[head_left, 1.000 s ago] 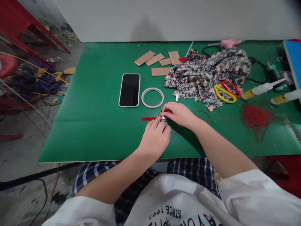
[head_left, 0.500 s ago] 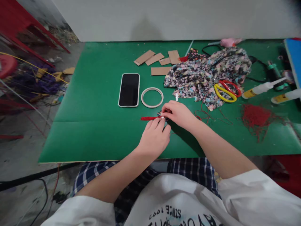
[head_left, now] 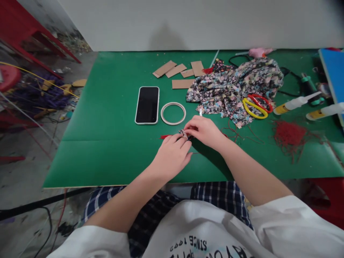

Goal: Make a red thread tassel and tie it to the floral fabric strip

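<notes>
A small red tassel (head_left: 165, 137) lies on the green tabletop, joined to a little piece of dark floral fabric (head_left: 181, 133). My left hand (head_left: 173, 154) is over the tassel, its fingers pressed down on it and the edge of the fabric. From the right, my right hand (head_left: 203, 129) pinches the fabric between thumb and fingertips, touching the left fingers. Both hands hide most of the small piece. Just beyond them lies a roll of white tape (head_left: 162, 116), and a short white strip (head_left: 200, 112) hangs at the edge of the large floral cloth (head_left: 215, 89).
A phone (head_left: 147, 105) lies left of the tape. Cardboard pieces (head_left: 182, 84) are at the back. Scissors with red and yellow handles (head_left: 255, 110) rest on the cloth. To the right are glue bottles (head_left: 291, 105), a red thread tangle (head_left: 289, 134) and a pink glue gun (head_left: 259, 52).
My left fingers have slid over the tassel, covering more of its red threads and the white spot at the fingertips. The right hand keeps its pinch. The view has shifted slightly.
</notes>
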The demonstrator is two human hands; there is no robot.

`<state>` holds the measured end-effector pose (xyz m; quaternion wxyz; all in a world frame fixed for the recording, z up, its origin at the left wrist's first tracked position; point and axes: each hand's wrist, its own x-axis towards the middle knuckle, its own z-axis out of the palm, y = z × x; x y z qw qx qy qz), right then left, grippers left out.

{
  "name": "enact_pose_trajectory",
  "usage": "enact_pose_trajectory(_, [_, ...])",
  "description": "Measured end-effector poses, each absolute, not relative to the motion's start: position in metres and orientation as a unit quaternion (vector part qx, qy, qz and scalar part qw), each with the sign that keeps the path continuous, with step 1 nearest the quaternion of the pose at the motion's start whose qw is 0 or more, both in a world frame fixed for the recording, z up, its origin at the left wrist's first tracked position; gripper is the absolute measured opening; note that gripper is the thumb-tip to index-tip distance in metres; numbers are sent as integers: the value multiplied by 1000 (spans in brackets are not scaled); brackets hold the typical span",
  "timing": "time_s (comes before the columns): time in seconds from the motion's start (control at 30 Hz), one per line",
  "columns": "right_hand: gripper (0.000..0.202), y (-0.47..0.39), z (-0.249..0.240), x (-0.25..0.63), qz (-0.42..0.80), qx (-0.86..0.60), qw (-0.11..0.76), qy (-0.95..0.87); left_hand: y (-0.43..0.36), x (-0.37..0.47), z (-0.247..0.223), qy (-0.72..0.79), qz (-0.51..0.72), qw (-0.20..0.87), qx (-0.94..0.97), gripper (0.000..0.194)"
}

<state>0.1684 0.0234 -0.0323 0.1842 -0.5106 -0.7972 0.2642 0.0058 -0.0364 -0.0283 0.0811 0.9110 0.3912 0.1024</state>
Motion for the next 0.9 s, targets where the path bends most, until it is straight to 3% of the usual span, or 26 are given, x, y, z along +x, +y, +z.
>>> enact_pose_trajectory(0.17, [14, 20, -32, 168, 215, -515, 106, -823, -26, -6, -22, 383, 146, 103, 906, 22])
enact_pose_trajectory(0.33, [18, 18, -28, 168, 187, -530, 75, -824, -11, -27, -14, 448, 237, 53, 860, 21])
enact_pose_trajectory(0.53, [22, 20, -29, 170, 185, -517, 51, -834, -20, -19, -17, 379, 125, 37, 916, 25])
enact_pose_trajectory(0.77, [19, 22, -34, 178, 222, -468, 186, -835, -27, -10, -20, 400, 38, 44, 915, 31])
enact_pose_trajectory(0.9, [14, 19, -34, 176, 212, -433, 137, -865, -26, -10, -20, 402, 31, 58, 913, 33])
